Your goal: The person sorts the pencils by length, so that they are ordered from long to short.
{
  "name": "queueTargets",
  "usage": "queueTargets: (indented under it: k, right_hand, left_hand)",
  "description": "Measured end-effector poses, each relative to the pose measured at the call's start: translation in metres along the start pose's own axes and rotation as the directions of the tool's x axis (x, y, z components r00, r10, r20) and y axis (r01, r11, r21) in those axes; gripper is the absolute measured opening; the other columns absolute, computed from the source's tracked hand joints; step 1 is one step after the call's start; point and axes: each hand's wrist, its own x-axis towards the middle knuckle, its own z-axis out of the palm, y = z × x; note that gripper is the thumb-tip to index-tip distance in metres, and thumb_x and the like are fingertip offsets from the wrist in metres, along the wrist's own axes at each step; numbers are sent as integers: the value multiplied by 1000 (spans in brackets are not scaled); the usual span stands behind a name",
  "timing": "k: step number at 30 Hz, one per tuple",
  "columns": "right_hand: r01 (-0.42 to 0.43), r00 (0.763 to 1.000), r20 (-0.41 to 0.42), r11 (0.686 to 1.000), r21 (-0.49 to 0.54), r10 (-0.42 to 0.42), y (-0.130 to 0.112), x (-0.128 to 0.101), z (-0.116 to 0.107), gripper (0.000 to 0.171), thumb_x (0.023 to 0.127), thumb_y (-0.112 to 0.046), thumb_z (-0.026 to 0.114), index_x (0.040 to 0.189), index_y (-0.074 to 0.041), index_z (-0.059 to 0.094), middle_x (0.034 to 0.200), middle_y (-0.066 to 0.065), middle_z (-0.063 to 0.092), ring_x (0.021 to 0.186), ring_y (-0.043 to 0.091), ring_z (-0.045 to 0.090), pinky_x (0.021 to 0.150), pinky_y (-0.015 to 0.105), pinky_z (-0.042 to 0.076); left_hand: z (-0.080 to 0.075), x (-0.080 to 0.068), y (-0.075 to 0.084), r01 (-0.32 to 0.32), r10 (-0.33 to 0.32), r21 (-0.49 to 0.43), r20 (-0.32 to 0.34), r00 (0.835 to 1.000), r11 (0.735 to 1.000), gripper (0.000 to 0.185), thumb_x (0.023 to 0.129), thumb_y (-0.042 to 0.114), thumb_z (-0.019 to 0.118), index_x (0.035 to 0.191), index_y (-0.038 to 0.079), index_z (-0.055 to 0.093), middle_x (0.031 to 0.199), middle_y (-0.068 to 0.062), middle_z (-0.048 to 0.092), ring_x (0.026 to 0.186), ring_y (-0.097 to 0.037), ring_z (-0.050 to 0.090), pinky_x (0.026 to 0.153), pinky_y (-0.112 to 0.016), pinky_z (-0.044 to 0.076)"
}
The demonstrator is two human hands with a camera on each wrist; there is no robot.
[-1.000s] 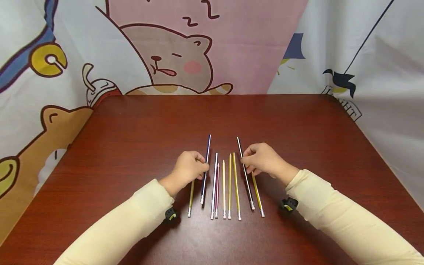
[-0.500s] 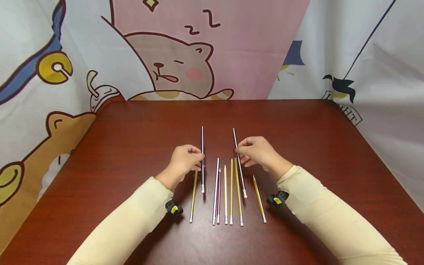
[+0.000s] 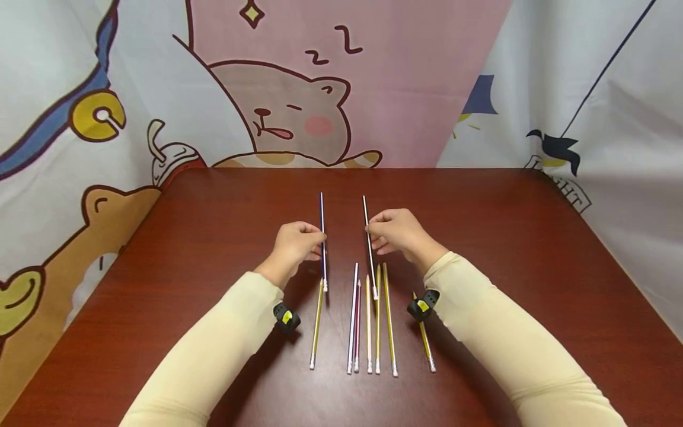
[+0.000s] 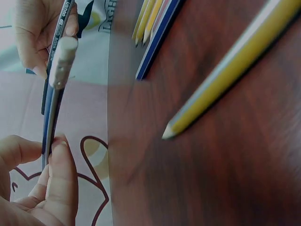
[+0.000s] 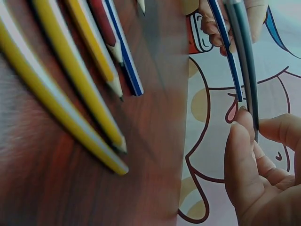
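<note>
My left hand (image 3: pixel 296 244) pinches a blue pencil (image 3: pixel 324 267) between thumb and fingers, its eraser end toward me. Opposite it, my right hand (image 3: pixel 399 232) pinches a black pencil (image 3: pixel 372 270) the same way. Both pencils are held up off the table, roughly parallel, pointing away from me. The white eraser (image 4: pixel 64 59) of the blue pencil shows large in the left wrist view. Below my left hand lies a yellow pencil (image 3: pixel 317 326). Another yellow pencil (image 3: pixel 426 344) lies under my right wrist, its upper part partly hidden by the wrist camera.
Between those two lie a blue-and-white pencil (image 3: pixel 353 320), a dark red pencil (image 3: pixel 357 326) and several yellow pencils (image 3: pixel 391 332), erasers toward me. They rest on a reddish-brown table (image 3: pixel 213 213). A cartoon-printed cloth (image 3: pixel 405 89) hangs behind the table's far edge.
Both hands have risen and moved farther from me with their pencils. The right hand has also shifted left, bringing the black pencil over the row and nearer the blue one.
</note>
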Motion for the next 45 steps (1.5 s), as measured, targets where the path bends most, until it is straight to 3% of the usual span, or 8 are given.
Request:
queueTargets:
  k: [11,17,24,34,39,45]
  right_hand:
    - [5,1000,-4,1000,10,-5,-19,30,14,13,90,-8,60,97,3,60,69,4,58,55,13,60,57,31,57]
    - [-6,1000,-10,1000,10,6,-20,47,22,16,90,-8,60,101,4,61,69,4,59,56,14,61,64,37,59]
    - [-18,1000,-20,999,31,19,-16,63,33,19,91,-6,59,103,7,62,68,5,59,54,13,59,53,27,56]
    - [-24,999,-47,999,38,26,-4,86,44,12,89,-5,61,93,6,64,68,8,60,55,16,61,55,32,57]
    - [-58,997,-53,998,-21,57,-3,90,48,18,91,-7,61,102,7,65,77,10,61,59,15,62,63,33,59]
    - [-88,994,-65,994,-60,84,-5,95,49,20,93,-9,61,105,6,66,80,9,60,61,15,61,61,30,57]
  left_hand:
    - [-14,27,6,25,-25,35,-15,1000,999,13,86,0,63,96,-7,62,71,-5,58,57,-15,58,61,-30,58]
    - [-22,40,9,64,-62,50,-39,997,997,13,86,2,63,97,-6,62,74,-5,59,60,-17,59,70,-36,59]
    - [-27,53,10,59,-55,75,-54,997,995,9,88,3,62,93,-5,62,75,-6,58,60,-15,58,78,-42,58]
    - [-29,68,10,49,-44,86,-69,997,995,9,89,2,61,94,-4,62,76,-5,59,57,-11,57,74,-38,59]
    - [-30,76,4,48,-36,136,-88,995,990,12,89,3,61,96,-6,63,80,-9,61,60,-13,59,65,-30,58]
    - [-29,89,1,47,-26,200,-108,994,979,13,88,2,61,96,-7,64,79,-11,62,59,-14,58,64,-31,59]
